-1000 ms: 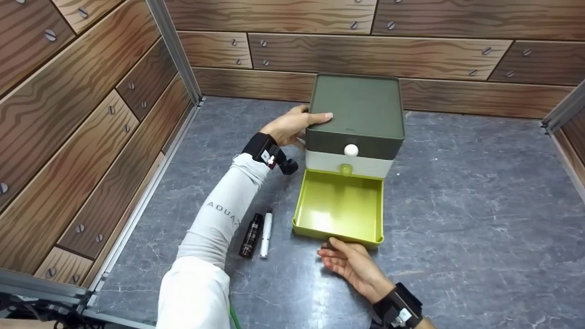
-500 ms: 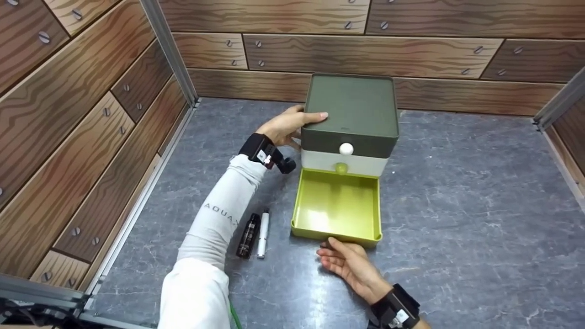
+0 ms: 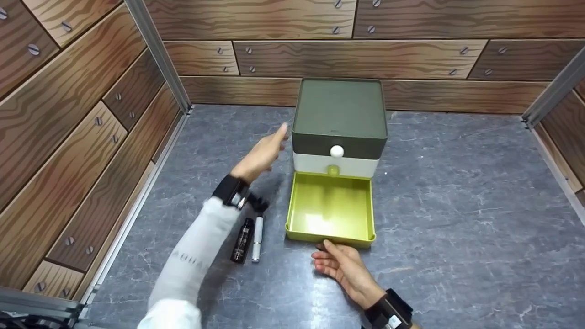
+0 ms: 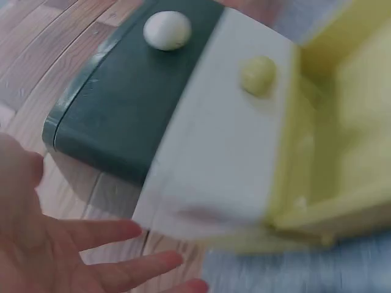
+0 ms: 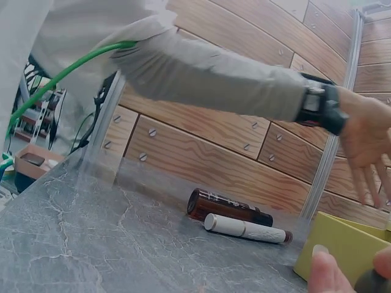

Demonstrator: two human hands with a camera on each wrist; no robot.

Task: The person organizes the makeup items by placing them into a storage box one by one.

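Observation:
A small three-tier drawer box has a dark green top tier, a white middle tier and a yellow-green bottom drawer, which is pulled out with nothing inside. My right hand is at the front of that drawer, pinching its dark round knob between thumb and fingers. Left of the box, my left hand hovers apart from it. Its fingers are extended and spread in the left wrist view. The upper tiers carry a white knob and a yellow-green knob.
A dark brown bottle and a white pen-like tube lie side by side on the grey marbled table, under the left forearm's right side. Wood-patterned walls enclose the back and sides. A green cable hangs by the person's body.
My left hand has let go of the box's upper left side and moved left and toward me. The right hand stays at the drawer knob. The head view has shifted slightly.

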